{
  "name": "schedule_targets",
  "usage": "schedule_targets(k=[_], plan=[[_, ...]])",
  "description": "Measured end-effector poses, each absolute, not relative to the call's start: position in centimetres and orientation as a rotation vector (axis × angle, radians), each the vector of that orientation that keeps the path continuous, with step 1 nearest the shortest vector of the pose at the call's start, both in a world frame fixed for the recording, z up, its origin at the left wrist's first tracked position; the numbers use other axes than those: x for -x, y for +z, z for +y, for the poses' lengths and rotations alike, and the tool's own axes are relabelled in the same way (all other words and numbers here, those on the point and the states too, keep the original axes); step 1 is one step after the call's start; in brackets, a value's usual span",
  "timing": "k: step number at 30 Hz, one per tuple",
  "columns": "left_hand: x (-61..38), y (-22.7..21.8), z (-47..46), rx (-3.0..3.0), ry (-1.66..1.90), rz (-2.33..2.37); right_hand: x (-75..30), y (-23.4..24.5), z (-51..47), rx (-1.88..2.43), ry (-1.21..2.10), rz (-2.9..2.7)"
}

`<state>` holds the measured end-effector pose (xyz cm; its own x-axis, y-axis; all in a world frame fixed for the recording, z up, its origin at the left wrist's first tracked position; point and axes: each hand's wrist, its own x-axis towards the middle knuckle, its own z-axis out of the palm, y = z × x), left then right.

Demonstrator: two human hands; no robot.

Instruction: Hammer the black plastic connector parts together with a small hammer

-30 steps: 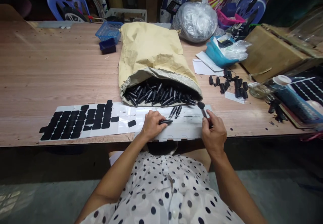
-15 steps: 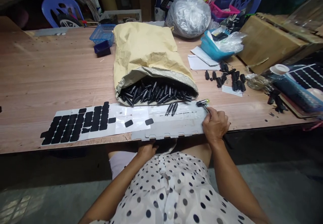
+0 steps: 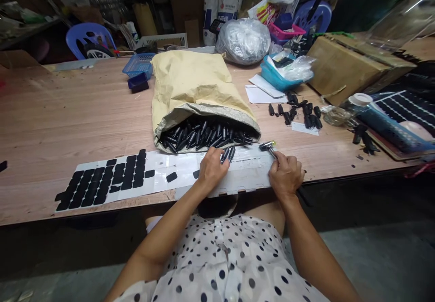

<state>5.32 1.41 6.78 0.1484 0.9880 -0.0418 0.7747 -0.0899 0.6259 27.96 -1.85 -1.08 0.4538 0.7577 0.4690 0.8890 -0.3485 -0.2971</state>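
My right hand (image 3: 286,172) grips a small hammer (image 3: 271,150) by its handle. The hammer's head has a yellow-green end and lies just above the right end of the white sheet (image 3: 249,177). Curled at the near side of the paper sack, my left hand (image 3: 213,168) has thumb and fingertips at two black pointed parts (image 3: 231,154), closed on the left one; the fingertips are partly hidden. Many more such parts (image 3: 204,134) fill the mouth of the tan sack (image 3: 197,80). Black rounded stickers (image 3: 90,182) lie in rows on a backing sheet to the left.
Several black fittings (image 3: 307,116) are scattered at the right, near white papers (image 3: 265,94). A blue basin (image 3: 282,80), a cardboard box (image 3: 343,68) and a stuffed clear bag (image 3: 244,41) stand behind. The table's front edge (image 3: 340,177) runs close to my body.
My left hand has come up from my lap, below the table edge, onto the sheet beside the two black parts. My right hand still holds the hammer in about the same place. The view has tilted slightly.
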Motion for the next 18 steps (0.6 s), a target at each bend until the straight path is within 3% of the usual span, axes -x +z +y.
schedule_targets(k=[5, 18], plan=[[-6.2, 4.8, 3.8, -1.923, 0.434, 1.795, -28.0, -1.1, -1.9, 2.190, -0.336, -1.372], [1.6, 3.0, 1.4, -2.036, 0.500, 1.446, -28.8, -0.3, -2.3, 2.151, -0.228, -1.328]])
